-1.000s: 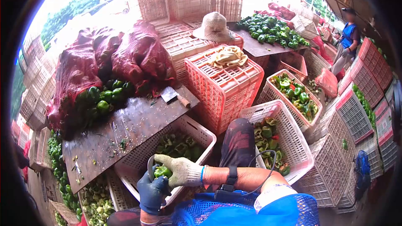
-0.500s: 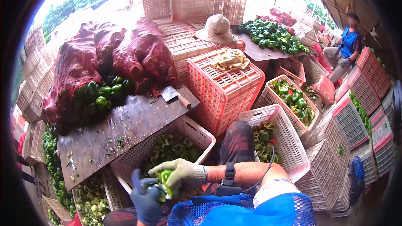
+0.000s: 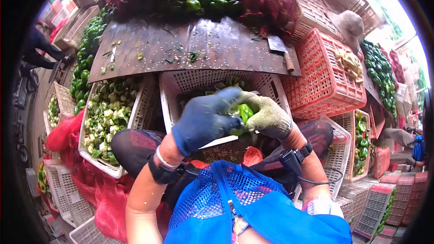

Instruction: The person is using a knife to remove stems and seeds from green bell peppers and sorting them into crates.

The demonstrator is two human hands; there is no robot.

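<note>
A green bell pepper (image 3: 245, 112) is between my two hands, above the white crate (image 3: 165, 97) in front of me. My right hand (image 3: 270, 117), in a pale knitted glove, is closed round the pepper's right side. My left hand (image 3: 203, 119), in a blue glove, has its fingers curled against the pepper from the left and is partly smeared by motion. Whether it also holds a small tool I cannot make out. Pepper pieces (image 3: 233, 82) lie in the crate below. A cleaver (image 3: 276, 44) with a wooden handle rests on the wooden board (image 3: 149, 40) beyond.
At my left stands a crate of cut pepper pieces (image 3: 106, 126). Whole peppers (image 3: 212, 3) and red mesh sacks (image 3: 264, 0) lie at the board's far side. A red crate (image 3: 318, 77) bearing a cloth (image 3: 350, 63) is at right. Another person's legs (image 3: 43, 52) show far left.
My view has turned left and down, so the board and front crate now sit centrally. The pepper remains at my hands, and my left hand now covers more of its left side.
</note>
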